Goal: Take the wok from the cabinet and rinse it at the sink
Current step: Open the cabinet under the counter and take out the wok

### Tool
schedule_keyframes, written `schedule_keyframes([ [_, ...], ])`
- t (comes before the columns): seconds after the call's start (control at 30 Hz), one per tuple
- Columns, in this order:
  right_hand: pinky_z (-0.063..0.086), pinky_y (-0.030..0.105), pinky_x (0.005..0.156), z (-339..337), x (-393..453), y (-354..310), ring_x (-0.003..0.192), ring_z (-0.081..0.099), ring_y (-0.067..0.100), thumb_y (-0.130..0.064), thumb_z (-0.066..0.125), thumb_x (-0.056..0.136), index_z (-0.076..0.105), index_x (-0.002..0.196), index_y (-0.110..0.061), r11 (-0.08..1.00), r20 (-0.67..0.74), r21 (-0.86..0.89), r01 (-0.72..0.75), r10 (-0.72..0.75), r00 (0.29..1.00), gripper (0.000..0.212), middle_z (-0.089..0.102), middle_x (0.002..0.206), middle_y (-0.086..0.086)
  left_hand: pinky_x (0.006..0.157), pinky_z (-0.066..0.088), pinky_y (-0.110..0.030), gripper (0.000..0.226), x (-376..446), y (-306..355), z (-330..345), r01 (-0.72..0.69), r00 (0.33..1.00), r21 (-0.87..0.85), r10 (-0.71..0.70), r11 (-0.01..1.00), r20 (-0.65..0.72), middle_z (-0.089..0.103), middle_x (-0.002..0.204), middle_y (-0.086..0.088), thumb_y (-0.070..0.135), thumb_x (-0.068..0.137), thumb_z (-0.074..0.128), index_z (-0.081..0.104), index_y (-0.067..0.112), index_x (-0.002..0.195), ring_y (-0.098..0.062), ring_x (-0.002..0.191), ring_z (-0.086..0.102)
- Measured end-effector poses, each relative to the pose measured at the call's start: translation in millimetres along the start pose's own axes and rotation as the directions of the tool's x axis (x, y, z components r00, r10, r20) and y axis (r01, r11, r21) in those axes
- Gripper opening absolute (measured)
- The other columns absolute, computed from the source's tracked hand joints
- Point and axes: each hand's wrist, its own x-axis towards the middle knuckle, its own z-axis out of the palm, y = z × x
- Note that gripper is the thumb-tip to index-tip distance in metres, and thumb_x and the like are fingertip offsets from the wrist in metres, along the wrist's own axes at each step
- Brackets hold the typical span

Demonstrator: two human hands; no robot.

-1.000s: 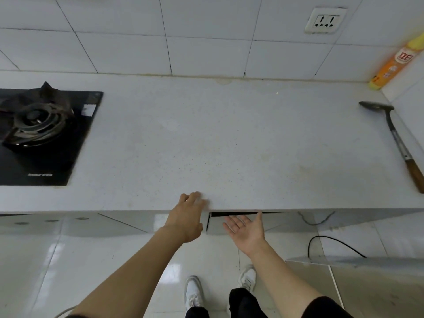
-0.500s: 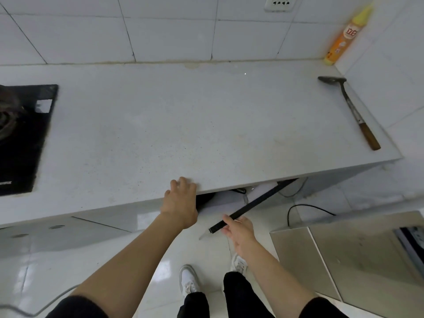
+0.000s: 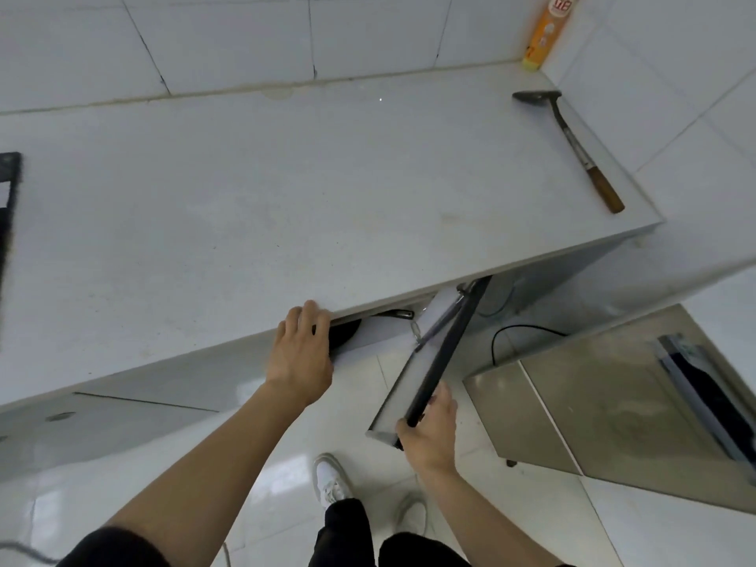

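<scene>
Wok [image 3: 345, 335]: dark rim and metal handle [image 3: 396, 314] showing inside the cabinet, just beyond your left hand [image 3: 300, 358], which is braced on the countertop edge [image 3: 368, 298], clasping nothing. Your right hand [image 3: 429, 433] grips the open cabinet door [image 3: 444, 354]. Likely heavy, rigid; take it by the handle.

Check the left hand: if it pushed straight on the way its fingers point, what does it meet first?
The left hand already has its fingertips on the countertop front edge, so straight on it slides onto the bare slab. The dark wok sits lower, inside the open cabinet, probably beneath that line; depth is unclear.
</scene>
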Motion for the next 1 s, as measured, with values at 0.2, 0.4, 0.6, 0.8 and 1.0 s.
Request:
schedule_keyframes([
  [0.2,0.029,0.028,0.113,-49,-11,32,0.141,0.022,0.017,-0.017,0.065,0.088,0.016,0.153,-0.015,0.892,0.025,-0.398,0.214,-0.222,0.975,0.082,0.015,0.154,0.001,0.117,0.025,-0.041,0.069,7,57,3,-0.127,0.991,0.129,0.12,0.983,0.055,0.021,0.153,-0.014,0.031,0.085,0.058,0.029,0.009,0.143,-0.034,0.138,0.023],
  [0.4,0.037,0.032,0.107,-94,-5,59,0.134,0.034,0.025,-0.011,0.077,0.076,0.026,0.15,-0.009,0.78,0.073,-0.585,0.225,-0.225,0.972,0.09,0.032,0.148,0.008,0.114,0.028,-0.041,0.051,19,111,-5,-0.236,0.97,0.156,0.223,0.959,0.095,0.028,0.152,-0.01,0.032,0.088,0.053,0.04,0.014,0.133,-0.029,0.138,0.026],
  [0.6,0.044,0.037,0.1,-120,11,82,0.122,0.04,0.03,-0.015,0.072,0.072,0.028,0.147,0.001,0.763,0.0,-0.626,0.159,-0.204,0.979,0.089,0.04,0.138,0.016,0.111,0.033,-0.042,0.049,32,126,-6,-0.245,0.965,0.164,0.224,0.956,0.136,0.031,0.149,-0.01,0.036,0.089,0.055,0.042,0.014,0.131,-0.03,0.137,0.029],
  [0.8,0.037,0.037,0.103,-140,28,87,0.124,0.031,0.029,-0.035,0.065,0.082,0.015,0.15,-0.001,0.78,-0.047,-0.623,0.051,-0.103,0.994,0.091,0.026,0.145,0.013,0.111,0.035,-0.044,0.054,33,140,-3,-0.25,0.962,0.165,0.226,0.954,0.151,0.031,0.149,-0.007,0.037,0.088,0.057,0.04,0.017,0.135,-0.028,0.137,0.029],
  [1.0,0.028,0.035,0.114,-155,37,107,0.137,0.023,0.029,-0.039,0.064,0.086,0.0,0.152,-0.003,0.785,-0.049,-0.62,0.021,-0.066,0.997,0.098,0.011,0.156,0.015,0.112,0.034,-0.044,0.057,29,147,-2,-0.24,0.962,0.174,0.211,0.955,0.174,0.027,0.153,-0.007,0.04,0.09,0.056,0.036,0.017,0.138,-0.028,0.14,0.026],
])
